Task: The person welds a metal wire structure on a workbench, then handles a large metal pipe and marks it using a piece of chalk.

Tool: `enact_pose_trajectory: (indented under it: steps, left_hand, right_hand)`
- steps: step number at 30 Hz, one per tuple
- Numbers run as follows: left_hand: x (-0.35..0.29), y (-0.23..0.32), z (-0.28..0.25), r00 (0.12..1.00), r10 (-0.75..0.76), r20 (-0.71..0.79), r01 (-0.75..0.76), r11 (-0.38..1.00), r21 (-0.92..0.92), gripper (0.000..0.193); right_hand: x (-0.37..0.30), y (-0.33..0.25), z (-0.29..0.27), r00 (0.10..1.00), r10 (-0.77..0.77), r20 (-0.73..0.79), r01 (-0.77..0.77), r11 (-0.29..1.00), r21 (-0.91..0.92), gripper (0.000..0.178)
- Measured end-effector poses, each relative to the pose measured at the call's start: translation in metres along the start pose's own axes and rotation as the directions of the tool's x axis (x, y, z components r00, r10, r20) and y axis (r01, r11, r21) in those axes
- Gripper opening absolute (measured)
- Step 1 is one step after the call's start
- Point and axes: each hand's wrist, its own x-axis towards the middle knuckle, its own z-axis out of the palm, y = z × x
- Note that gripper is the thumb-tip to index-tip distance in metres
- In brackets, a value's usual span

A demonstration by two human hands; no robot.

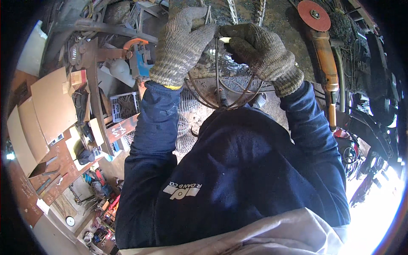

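Note:
Both my hands wear grey-brown knitted gloves. They meet over the bench at the upper middle, at the top of a frame of bent metal rods (217,63). The frame's curved rods come together near my chest. My left hand (183,44) is closed on the frame's upper part, thumb pointing away, beside a short thin rod (207,15). My right hand (260,50) is closed at the same spot, its fingers pinched together. A small pale-yellow piece (225,40) shows at its fingertips; I cannot tell what it is. The gloves hide the frame's upper part.
On the right lies an orange angle grinder (325,63) with a red disc (313,15). Twisted metal bars (232,11) lie at the far side of the dark bench (280,21). Left are a blue clamp-like tool (141,61), a plastic crate (124,106) and cardboard (53,106). Wire coils (185,123) stand below.

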Motion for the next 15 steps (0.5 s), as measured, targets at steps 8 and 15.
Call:
enact_pose_trajectory:
  steps: [8,15]
  left_hand:
    - [0.0,0.005,0.0,0.999,0.034,-0.037,-0.033,0.999,0.025,0.038]
    - [0.0,0.003,0.0,1.0,0.02,-0.021,-0.018,0.993,0.117,0.038]
  right_hand:
    - [0.004,-0.006,0.001,0.998,-0.049,-0.034,0.042,0.983,-0.181,0.032]
    - [0.01,-0.018,0.002,0.996,-0.08,-0.048,0.058,0.936,-0.347,0.029]
